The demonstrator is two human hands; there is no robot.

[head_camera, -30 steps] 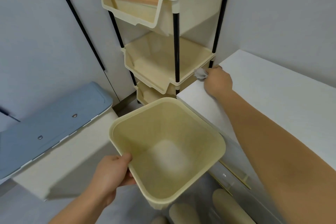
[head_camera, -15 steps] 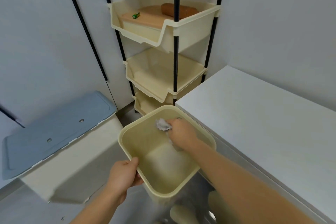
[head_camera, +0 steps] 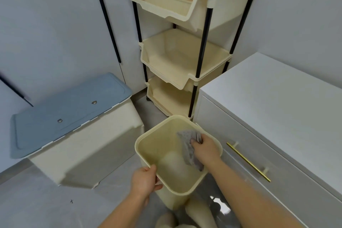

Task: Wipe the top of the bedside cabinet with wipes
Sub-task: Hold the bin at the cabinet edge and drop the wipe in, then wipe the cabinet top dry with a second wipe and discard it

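Observation:
The white bedside cabinet (head_camera: pixel 281 98) fills the right side, its flat top bare, a brass handle (head_camera: pixel 248 162) on its drawer front. My right hand (head_camera: pixel 205 149) hangs over the open mouth of a cream waste bin (head_camera: pixel 146 140) and pinches a grey wipe (head_camera: pixel 189 146), which dangles into the bin. My left hand (head_camera: pixel 145 180) grips the bin's near rim and holds it beside the cabinet's front.
A cream three-tier rack (head_camera: pixel 185 57) with black posts stands in the corner behind the bin; its top tier holds a wooden board, a brown block and a small green item. A cream storage box with a blue lid (head_camera: pixel 68 111) sits at left. Grey floor below.
My right hand left the cabinet's far corner with the wipe and came down over the bin. The wipe now hangs unfolded inside it. My left hand kept hold of the bin.

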